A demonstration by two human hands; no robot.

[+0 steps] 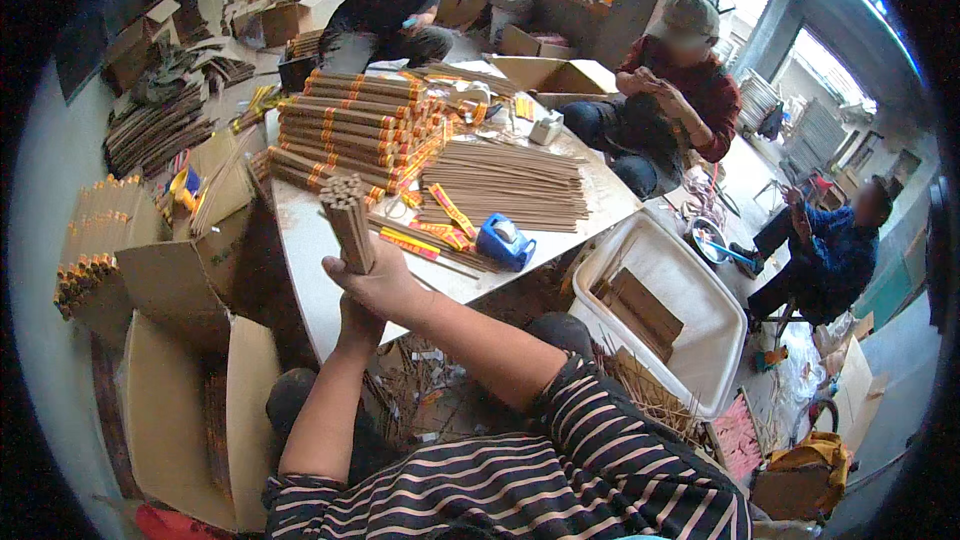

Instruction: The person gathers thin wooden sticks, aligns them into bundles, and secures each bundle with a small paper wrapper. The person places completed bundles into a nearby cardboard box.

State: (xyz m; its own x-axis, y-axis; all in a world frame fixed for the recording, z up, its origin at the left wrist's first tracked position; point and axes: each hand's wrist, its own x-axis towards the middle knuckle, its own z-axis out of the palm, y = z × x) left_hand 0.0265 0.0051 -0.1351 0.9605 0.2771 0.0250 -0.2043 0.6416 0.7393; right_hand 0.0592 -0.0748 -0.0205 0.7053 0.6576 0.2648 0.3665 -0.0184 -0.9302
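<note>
A bundle of brown incense sticks (348,225) stands nearly upright in my hands over the near edge of the white table (318,300). Around its lower part my right hand (385,285) is closed. Just below, my left hand (360,318) grips the bundle's bottom end, its fingers mostly hidden behind the right. Beyond lie loose incense sticks (510,185), spread flat. Wrapped incense bundles (345,125) with red and yellow bands are stacked at the left. Printed red-yellow paper strips (410,243) and a blue tape dispenser (506,242) lie to the right of my hands.
An open cardboard box (180,420) stands at lower left, near more stacked bundles (95,240). Right of the table is a white plastic tub (665,310) holding cardboard. One person (680,90) sits across the table, another (825,240) farther right, a third (390,5) bends behind.
</note>
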